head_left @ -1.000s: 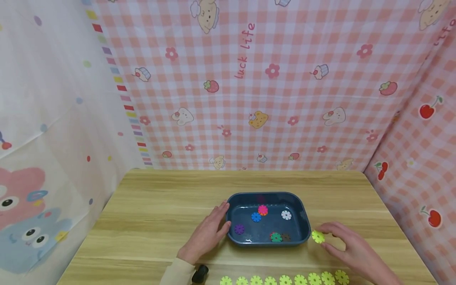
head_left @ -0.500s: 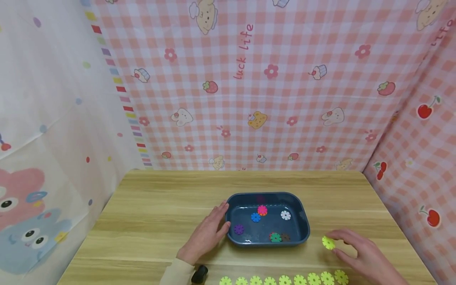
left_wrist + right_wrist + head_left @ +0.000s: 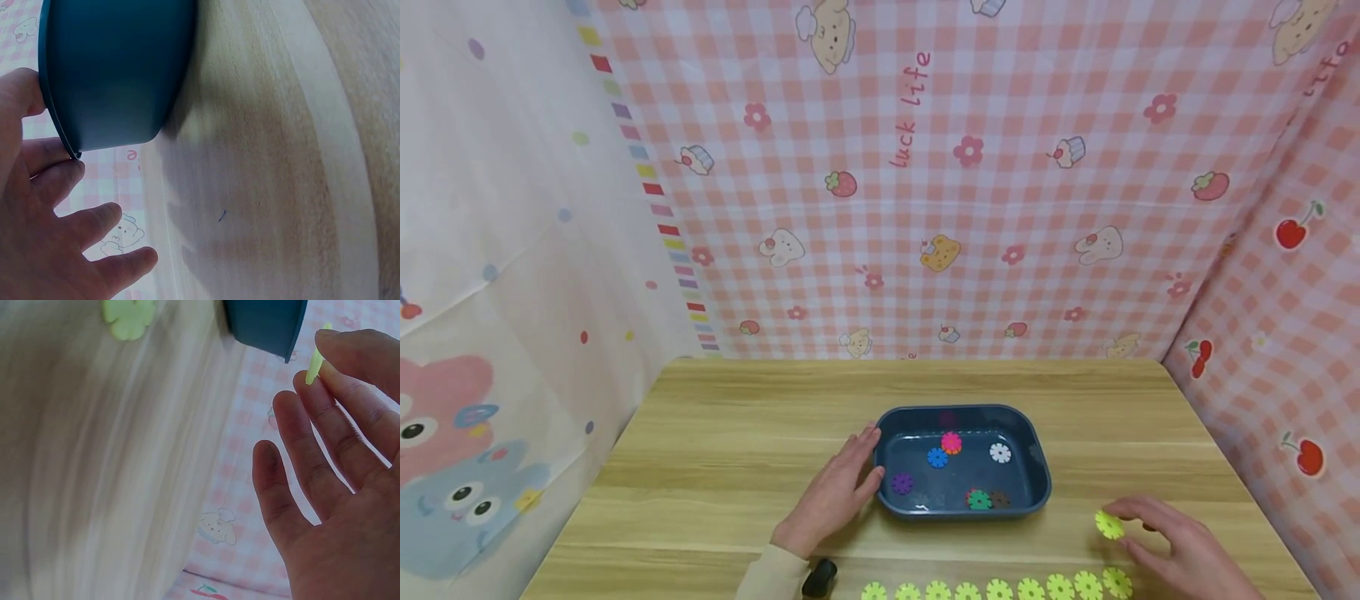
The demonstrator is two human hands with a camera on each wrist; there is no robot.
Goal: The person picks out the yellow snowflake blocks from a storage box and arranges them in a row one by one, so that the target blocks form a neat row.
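could drop the disc point(image 3: 1108, 524), pinched only by its edge in right hand point(image 3: 1180, 554) fingertips, short of the row point(image 3: 1000, 590), while left hand point(image 3: 835, 493) lies flat-fingered against the tub point(image 3: 1037, 492).

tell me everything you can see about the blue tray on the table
The blue tray is a dark blue-grey rectangular basin with rounded corners and a thin rolled rim, plastic by its look. It sits flat on the wooden table, near the middle of the front half. Inside lie small gear-like discs: pink, blue, white, purple, green and a dark one; the glossy floor may hold water. The left hand rests on the table with its fingers against the tray's left rim. The right hand is clear of it.
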